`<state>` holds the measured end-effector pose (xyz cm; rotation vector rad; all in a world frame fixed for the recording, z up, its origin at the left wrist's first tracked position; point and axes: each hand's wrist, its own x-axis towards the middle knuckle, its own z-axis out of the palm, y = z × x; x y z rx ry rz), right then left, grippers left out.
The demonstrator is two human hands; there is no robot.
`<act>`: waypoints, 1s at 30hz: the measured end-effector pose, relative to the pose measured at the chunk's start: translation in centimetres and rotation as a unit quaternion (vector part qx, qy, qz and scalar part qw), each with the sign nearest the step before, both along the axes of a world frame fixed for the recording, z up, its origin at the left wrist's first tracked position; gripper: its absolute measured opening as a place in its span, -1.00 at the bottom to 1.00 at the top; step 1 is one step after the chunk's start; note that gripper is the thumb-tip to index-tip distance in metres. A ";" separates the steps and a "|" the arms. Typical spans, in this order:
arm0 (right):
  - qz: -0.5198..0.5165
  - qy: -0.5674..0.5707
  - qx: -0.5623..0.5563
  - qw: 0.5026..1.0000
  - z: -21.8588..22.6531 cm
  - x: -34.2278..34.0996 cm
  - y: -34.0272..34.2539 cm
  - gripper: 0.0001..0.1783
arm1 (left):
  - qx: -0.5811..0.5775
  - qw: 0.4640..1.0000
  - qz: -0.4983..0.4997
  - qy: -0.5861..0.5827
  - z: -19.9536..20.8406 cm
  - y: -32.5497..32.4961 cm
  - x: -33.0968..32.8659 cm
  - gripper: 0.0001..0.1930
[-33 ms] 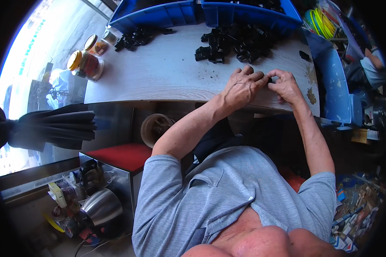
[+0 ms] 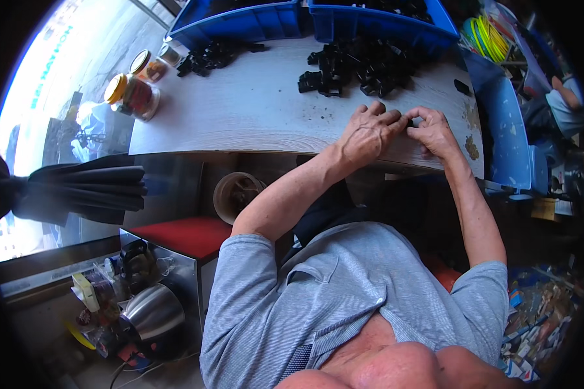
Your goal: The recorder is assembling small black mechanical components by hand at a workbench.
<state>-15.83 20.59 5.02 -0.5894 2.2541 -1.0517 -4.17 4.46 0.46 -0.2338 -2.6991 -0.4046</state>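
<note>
Over the near right part of the pale wooden table (image 2: 240,123), my two hands meet fingertip to fingertip. My right hand (image 2: 433,135) is closed in a pinch on a small black part (image 2: 411,122), mostly covered by the fingers. From the other side, the curled fingers of my left hand (image 2: 370,133) press against the same part. Just beyond my hands lies a big heap of black plastic parts (image 2: 363,68). A smaller pile of black parts (image 2: 207,57) sits at the far left, and a single black piece (image 2: 461,86) lies near the right edge.
Two blue bins (image 2: 240,24) with black parts stand along the far edge. Jars, one with a yellow lid (image 2: 115,89), line the left edge. A light blue container (image 2: 509,129) adjoins the table's right side. Lower left are a red-topped cabinet (image 2: 182,235) and a metal kettle (image 2: 154,312).
</note>
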 end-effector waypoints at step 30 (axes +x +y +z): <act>-0.415 -0.017 -0.207 0.886 -1.4 -7.3 5.3 -0.61 | -0.038 0.965 0.243 0.093 -1.6 -21.7 4.6 -0.72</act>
